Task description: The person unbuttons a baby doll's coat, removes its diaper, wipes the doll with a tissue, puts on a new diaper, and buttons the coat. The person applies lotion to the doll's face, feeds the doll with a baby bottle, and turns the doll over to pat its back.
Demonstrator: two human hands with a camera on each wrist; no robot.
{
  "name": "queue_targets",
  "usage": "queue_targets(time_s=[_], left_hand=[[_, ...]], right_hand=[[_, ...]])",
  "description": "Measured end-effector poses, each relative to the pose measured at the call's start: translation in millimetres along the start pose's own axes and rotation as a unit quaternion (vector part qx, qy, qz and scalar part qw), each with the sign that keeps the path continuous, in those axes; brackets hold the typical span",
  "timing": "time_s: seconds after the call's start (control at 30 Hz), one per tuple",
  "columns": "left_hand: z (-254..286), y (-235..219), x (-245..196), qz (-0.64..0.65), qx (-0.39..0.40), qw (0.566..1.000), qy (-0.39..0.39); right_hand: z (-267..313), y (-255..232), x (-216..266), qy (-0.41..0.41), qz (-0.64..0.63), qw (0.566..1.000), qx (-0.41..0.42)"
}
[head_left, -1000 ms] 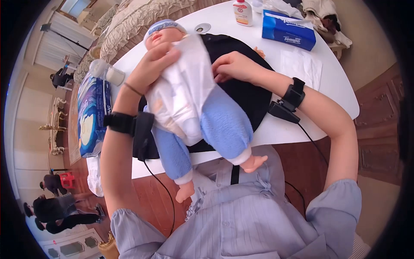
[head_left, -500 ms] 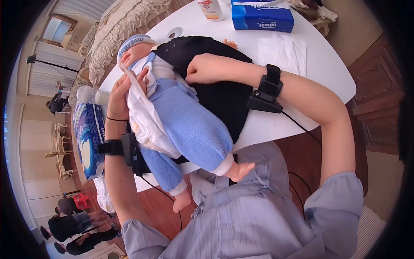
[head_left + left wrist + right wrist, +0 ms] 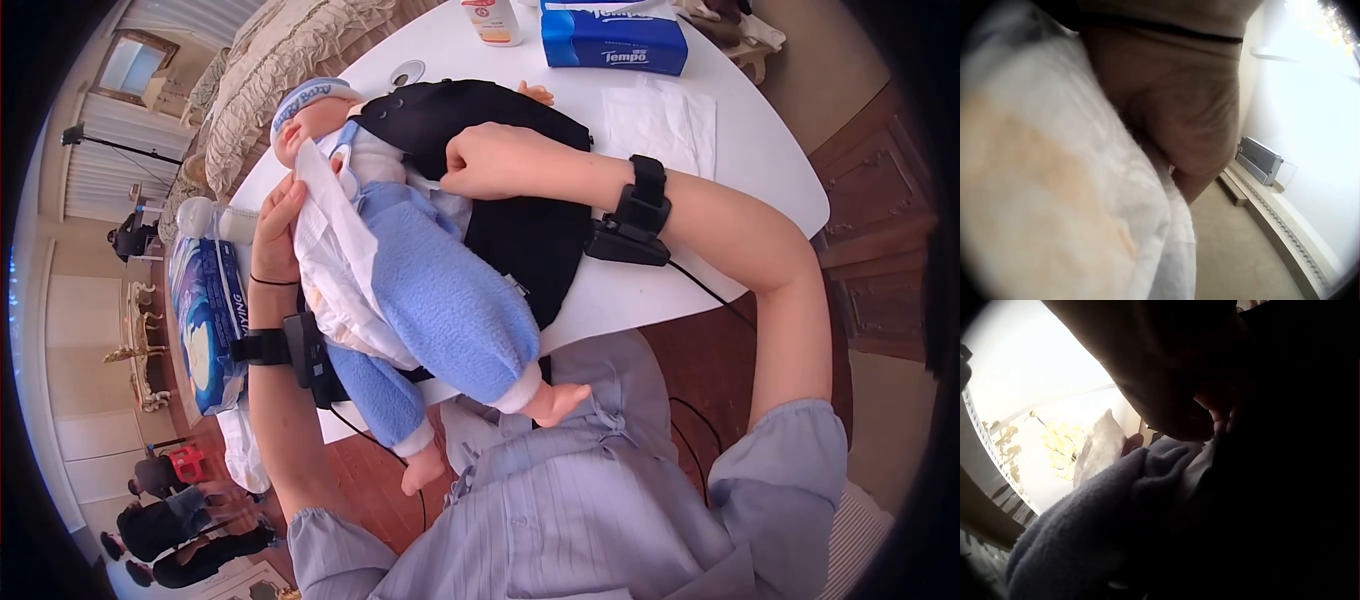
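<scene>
A baby doll [image 3: 445, 290] in fuzzy blue trousers and a lettered cap lies on a black cloth [image 3: 530, 235], its feet over the table's near edge. A white diaper [image 3: 335, 265] is bunched along its left side in the head view, one flap standing up near the chest. My left hand [image 3: 275, 235] grips that diaper at its edge; in the left wrist view the diaper [image 3: 1066, 181] fills the lower left, against the palm. Across the doll, my right hand [image 3: 510, 162] has curled fingers on a white diaper edge [image 3: 1197, 470] beside the blue trousers; its fingertips are mostly hidden.
On the white table [image 3: 770, 190] stand a blue tissue box [image 3: 615, 45] and a lotion bottle [image 3: 492, 22] at the back. A white folded sheet [image 3: 660, 125] lies at the right. At the left are a clear bottle [image 3: 215, 220] and a blue pack [image 3: 205, 320].
The left hand has drawn the diaper from across the doll's front to the left side, baring the blue clothing. The right hand has shifted slightly. The head view has turned.
</scene>
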State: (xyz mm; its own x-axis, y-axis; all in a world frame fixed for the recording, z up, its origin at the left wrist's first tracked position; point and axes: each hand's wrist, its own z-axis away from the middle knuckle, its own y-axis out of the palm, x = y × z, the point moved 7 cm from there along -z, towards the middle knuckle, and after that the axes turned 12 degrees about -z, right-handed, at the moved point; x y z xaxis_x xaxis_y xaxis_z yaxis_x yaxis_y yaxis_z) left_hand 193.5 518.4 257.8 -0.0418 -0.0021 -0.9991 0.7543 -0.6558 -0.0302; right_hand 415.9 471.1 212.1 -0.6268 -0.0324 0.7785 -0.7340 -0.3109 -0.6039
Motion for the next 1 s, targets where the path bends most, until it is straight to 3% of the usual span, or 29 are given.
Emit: queue_targets(time_s=[0.03,0.1,0.13,0.2,0.23,0.27,0.33,0.37,0.43,0.53,0.67,0.73,0.77,0.83,0.97,1.0], left_hand=[[1,4,-1,-0.001,-0.004,1.000,-0.007],[0,6,-2,-0.004,0.002,1.000,-0.005],[-1,8,-4,-0.007,0.009,1.000,-0.003],[0,9,-4,-0.012,-0.015,1.000,-0.012],[2,7,-3,-0.018,-0.038,0.999,-0.022],[1,7,-3,-0.016,-0.039,0.999,-0.020],[-1,8,-2,-0.029,-0.023,0.999,-0.024],[-1,10,-3,-0.029,-0.024,0.999,-0.023],[0,11,-4,-0.032,-0.037,0.998,-0.027],[-1,11,-3,-0.050,-0.045,0.997,-0.036],[-3,9,-1,-0.081,-0.057,0.994,-0.047],[-3,7,3,-0.092,-0.041,0.994,-0.053],[-4,5,3,-0.090,-0.044,0.994,-0.052],[-5,10,3,-0.099,-0.029,0.993,-0.063],[-4,23,-13,-0.116,-0.039,0.990,-0.070],[-7,26,-17,-0.175,0.002,0.981,-0.080]], right_hand=[[1,2,-1,-0.001,0.001,1.000,0.000],[7,0,16,-0.151,0.034,0.985,-0.077],[7,4,15,-0.151,0.035,0.985,-0.076],[22,8,40,-0.358,0.166,0.904,-0.162],[26,9,48,-0.402,0.221,0.869,-0.187],[23,9,50,-0.403,0.222,0.868,-0.186],[25,18,60,-0.479,0.314,0.797,-0.191],[21,18,60,-0.480,0.315,0.796,-0.191],[22,24,63,-0.517,0.373,0.743,-0.204],[20,29,60,-0.530,0.389,0.733,-0.175],[11,31,55,-0.514,0.394,0.750,-0.137],[6,13,50,-0.455,0.330,0.806,-0.183],[8,11,49,-0.458,0.331,0.805,-0.181],[-7,-13,29,-0.278,0.192,0.921,-0.193],[-4,-12,31,-0.274,0.175,0.930,-0.172],[-2,-11,31,-0.273,0.161,0.932,-0.174]])
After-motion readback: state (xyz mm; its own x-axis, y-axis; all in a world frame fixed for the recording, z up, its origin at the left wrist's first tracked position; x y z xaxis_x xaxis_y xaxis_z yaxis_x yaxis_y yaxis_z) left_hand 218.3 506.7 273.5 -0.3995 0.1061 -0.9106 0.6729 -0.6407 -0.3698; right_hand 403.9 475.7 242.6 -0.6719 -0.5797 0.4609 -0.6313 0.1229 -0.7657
